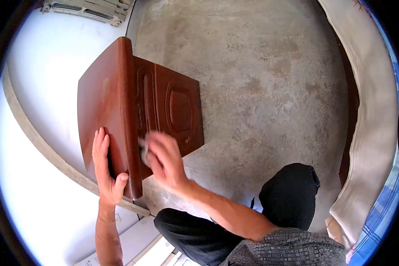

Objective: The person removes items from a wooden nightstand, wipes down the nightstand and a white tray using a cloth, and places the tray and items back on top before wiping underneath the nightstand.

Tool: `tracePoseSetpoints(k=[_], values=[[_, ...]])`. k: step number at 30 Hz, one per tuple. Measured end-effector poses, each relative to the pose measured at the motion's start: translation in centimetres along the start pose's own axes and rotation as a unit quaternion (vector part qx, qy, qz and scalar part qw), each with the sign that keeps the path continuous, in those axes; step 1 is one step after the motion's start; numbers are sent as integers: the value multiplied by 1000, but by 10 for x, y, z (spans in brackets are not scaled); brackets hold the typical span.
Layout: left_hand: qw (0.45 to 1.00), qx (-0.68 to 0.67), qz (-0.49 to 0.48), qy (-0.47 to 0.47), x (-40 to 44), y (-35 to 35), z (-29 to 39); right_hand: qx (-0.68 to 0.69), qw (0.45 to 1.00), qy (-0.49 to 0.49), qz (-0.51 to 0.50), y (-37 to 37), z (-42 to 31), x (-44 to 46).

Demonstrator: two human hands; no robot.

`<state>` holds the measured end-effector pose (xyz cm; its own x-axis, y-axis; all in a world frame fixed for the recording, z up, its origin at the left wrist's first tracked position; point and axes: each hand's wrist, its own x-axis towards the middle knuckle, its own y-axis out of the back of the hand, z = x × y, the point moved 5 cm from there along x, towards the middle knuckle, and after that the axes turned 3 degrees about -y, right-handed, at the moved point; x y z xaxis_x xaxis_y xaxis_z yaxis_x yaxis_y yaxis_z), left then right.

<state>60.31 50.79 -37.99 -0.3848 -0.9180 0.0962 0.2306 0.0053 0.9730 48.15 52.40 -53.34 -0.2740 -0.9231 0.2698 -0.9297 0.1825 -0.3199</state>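
Mottled grey concrete floor (270, 88) carries a glossy reddish-brown wooden cabinet (104, 88). The left hand (106, 175) lies flat on its top, thumb spread; the right hand (165, 159), blurred, seemingly pinches a greyish wad (143, 151) at the carved front (180, 109), apparently wiping; the next stroke calls for even pressure.

Looks fwd & steeply down from wearer's head, above bent knees (290, 193) (single cam, v. wide lens, corners dark). Takes in left hand (106, 168) & right hand (166, 163) at close range, w/ brown cabinet (101, 95) seen from above, top + front. Reaches on across concrete floor (261, 102), approx. to top edge.
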Motion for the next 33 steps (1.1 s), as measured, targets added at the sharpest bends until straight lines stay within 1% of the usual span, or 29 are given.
tracePoseSetpoints(k=[1,3,5,6,7,8,9,10,11,12,14,16,18,19,21,22,24,26,28,30,31,33], values=[[1000,0,1,-2,0,0,0,-40,999,-1,22,-4,11,24],[1000,7,-5,7,0,0,0,-92,994,40,43,-16,35,81],[1000,2,-3,8,0,0,0,-77,991,56,89,-24,70,136],[1000,-2,1,12,1,1,-1,-18,997,33,71,-20,86,158],[1000,-5,4,13,2,1,-1,-19,997,-35,66,-19,110,165],[1000,-9,3,12,2,0,-1,-14,991,-91,99,-11,132,164],[1000,-7,3,13,1,1,0,-22,983,-146,107,-1,167,150],[1000,-3,4,13,1,1,0,-32,959,-262,100,10,203,128],[1000,-1,1,15,1,1,-1,-29,946,-310,85,18,249,96],[1000,0,3,12,-1,1,-1,-92,917,-382,72,36,242,63],[1000,4,1,23,-3,-1,-5,-83,868,-487,49,42,264,-12],[1000,4,4,26,-4,-1,-4,-85,923,-375,15,37,230,-35],[999,6,-3,33,-1,-2,-6,-18,950,-307,58,28,139,-1],[1000,-2,4,31,-1,-3,-8,-11,968,-241,65,18,121,19],[999,-9,8,37,-4,-1,-9,3,989,-127,75,4,114,67],[999,-11,7,40,-4,-3,-10,9,994,-73,79,4,125,97],[999,-11,12,46,-4,-3,-9,23,975,-209,73,11,192,140],[998,-16,11,56,-8,-4,-14,-34,945,-312,93,33,269,137],[998,-19,5,63,-9,-4,-16,-170,916,-354,83,56,300,83],[998,-26,6,64,-9,-5,-15,-215,859,-464,30,72,319,5],[997,-30,6,68,-8,-4,-15,-214,858,-466,30,73,315,-2],[997,-34,8,65,-8,-4,-20,-93,843,-523,81,73,319,-14]])
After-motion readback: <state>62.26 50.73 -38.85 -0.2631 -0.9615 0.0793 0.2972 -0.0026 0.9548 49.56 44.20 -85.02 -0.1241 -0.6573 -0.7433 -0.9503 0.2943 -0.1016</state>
